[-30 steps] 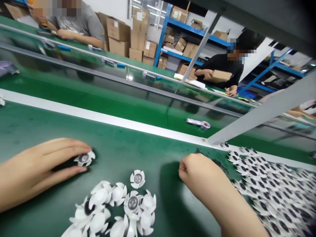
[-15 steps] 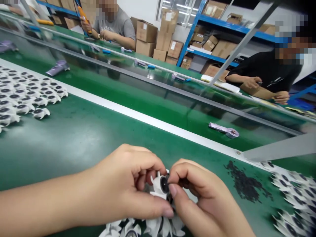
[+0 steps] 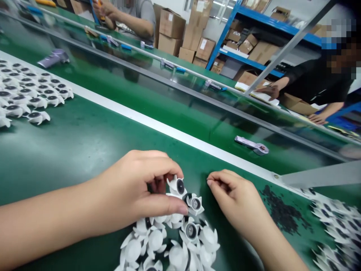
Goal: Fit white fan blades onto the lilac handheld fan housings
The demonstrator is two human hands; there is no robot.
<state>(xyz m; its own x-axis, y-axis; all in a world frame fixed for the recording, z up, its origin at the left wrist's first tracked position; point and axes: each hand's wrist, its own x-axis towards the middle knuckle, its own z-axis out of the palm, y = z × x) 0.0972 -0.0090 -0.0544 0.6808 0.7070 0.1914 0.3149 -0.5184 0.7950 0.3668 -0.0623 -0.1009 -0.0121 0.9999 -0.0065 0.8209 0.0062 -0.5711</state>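
Head view, single entry.

Item: left hand (image 3: 146, 188), thumb and forefinger clamped on one white bladed rotor (image 3: 172, 185) above the near part of the green tabletop (image 3: 93, 150). Rotor round, no long axis to speak of; its dark hub face was turned toward the right.

Item: right hand (image 3: 237, 195), thumb and forefinger tips drawn together, apart from the rotor. Whether a small piece lay between them could not be told.

Relation: the rotor lay to the left of the right fingertips and at nearly their level, a short gap between; the left hand was the nearer, being in contact.

Item: second rotor (image 3: 195, 204), grey hub showing, just below and right of the held one, between the two hands; contact uncertain.

Item: heap of loose rotors (image 3: 155, 241), below the left hand.

Item: scatter of small black pieces (image 3: 282, 210), right of the right hand.

Items: rotors with dark hubs, massed at far left (image 3: 28, 90) and far right (image 3: 338, 226).
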